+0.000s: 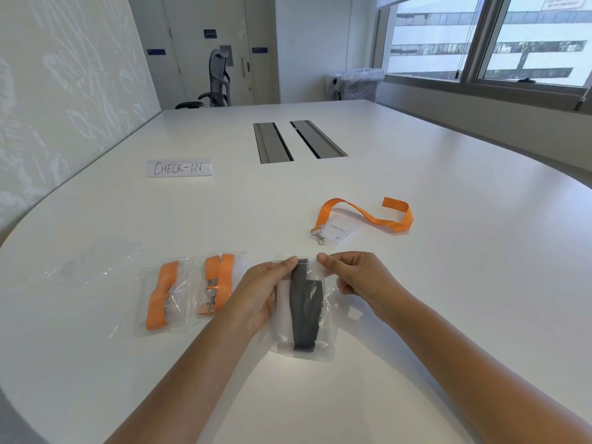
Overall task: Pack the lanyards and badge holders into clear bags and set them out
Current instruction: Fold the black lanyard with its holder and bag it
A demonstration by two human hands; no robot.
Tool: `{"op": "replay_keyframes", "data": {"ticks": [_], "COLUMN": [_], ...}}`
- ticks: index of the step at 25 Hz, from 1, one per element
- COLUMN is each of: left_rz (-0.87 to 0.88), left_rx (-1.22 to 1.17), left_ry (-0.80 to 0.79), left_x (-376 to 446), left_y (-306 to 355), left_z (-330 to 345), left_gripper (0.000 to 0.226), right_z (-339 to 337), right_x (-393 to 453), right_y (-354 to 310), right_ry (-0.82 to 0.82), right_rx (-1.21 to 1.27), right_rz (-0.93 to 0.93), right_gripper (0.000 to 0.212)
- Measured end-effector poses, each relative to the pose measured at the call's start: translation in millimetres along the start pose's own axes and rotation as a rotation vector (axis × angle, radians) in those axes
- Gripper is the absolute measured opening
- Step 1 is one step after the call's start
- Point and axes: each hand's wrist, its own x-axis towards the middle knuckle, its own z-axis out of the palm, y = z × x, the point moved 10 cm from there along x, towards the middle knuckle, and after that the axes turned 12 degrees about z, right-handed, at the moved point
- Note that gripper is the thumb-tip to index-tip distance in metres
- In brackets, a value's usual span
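Observation:
A clear bag holding a folded black lanyard is lifted just above the white table. My left hand pinches the bag's top edge on the left and my right hand pinches it on the right. Two packed clear bags with orange lanyards lie to the left, one farther left and one beside my left hand. A loose orange lanyard with a badge holder lies farther back on the right. An empty clear bag lies at the far left.
A paper sign reading CHECK-IN stands at the back left. Two cable slots are set in the table's middle. An office chair stands beyond the far edge. Windows run along the right wall.

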Motion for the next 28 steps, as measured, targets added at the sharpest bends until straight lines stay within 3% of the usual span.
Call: {"op": "replay_keyframes", "data": {"ticks": [3,11,14,17,21,25,28], "left_rz": [0.003,0.048,0.08,0.091,0.132,0.282,0.355], "left_rx": [0.07,0.028,0.027,0.077,0.102,0.077,0.316], "left_ry": [-0.047,0.014,0.123,0.172,0.192,0.374,0.413], "left_x": [-3,0,4,9,6,-1,-2], "left_y": [-2,2,9,13,20,50,69], "left_z": [7,2,-17,-27,-28,-48,-62], "left_gripper": [0.02,0.013,0.011,0.014,0.016,0.015,0.029], "right_z": [0,-4,9,22,17,20,40], "right_x": [-1,3,2,0,3,13,26], "right_y": [0,3,10,19,17,-4,-17], "right_ry": [0.001,0.058,-0.074,-0.143,-0.065,-0.055,-0.09], "right_rx": [0.002,0.038,-0.008,-0.078,0.069,0.274,0.367], "right_rz": [-0.01,-0.026,0.062,0.129,0.107,0.09,0.089], "right_gripper": [0.027,0.018,0.027,0.021,0.027,0.022,0.019]}}
